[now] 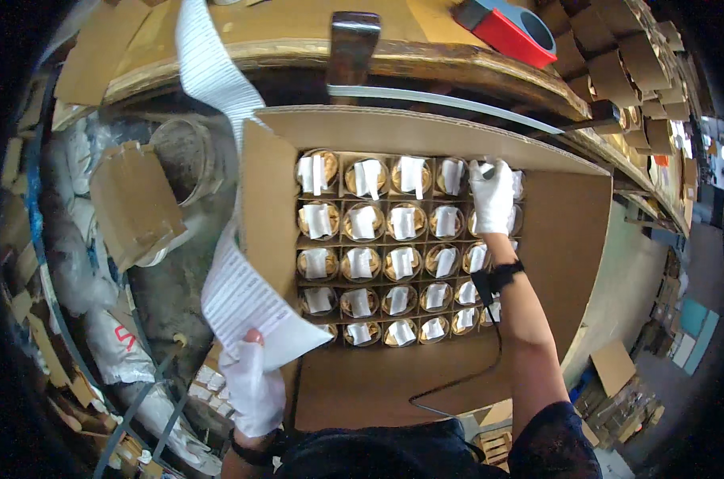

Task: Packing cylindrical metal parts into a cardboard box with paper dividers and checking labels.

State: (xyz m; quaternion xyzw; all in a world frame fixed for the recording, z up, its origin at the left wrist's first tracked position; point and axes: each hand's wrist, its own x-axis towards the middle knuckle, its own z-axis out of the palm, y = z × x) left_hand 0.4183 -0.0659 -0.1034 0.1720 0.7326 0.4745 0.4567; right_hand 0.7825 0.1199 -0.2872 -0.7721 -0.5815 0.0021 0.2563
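Observation:
My left hand (254, 383), in a white glove with a bare thumb showing, grips a long strip of printed paper labels (254, 307) at the left of an open cardboard box (426, 391). The strip trails up over the box's left flap to the bench. Cardboard dividers part the box into rows of round, clear-walled containers (406, 221) with tan contents, most topped by a white paper slip (362, 222). Over the back row, toward the right, my gloved right hand (492, 195) has its fingertips pinched together at a container. What they hold is too small to make out.
A wooden bench (290, 44) runs behind the box, bearing a red and blue tape dispenser (509, 32). Left stand a bucket (185, 160), a small carton (136, 203) and plastic bags (118, 343). A black cable (477, 374) hangs from my right wrist across the box's front.

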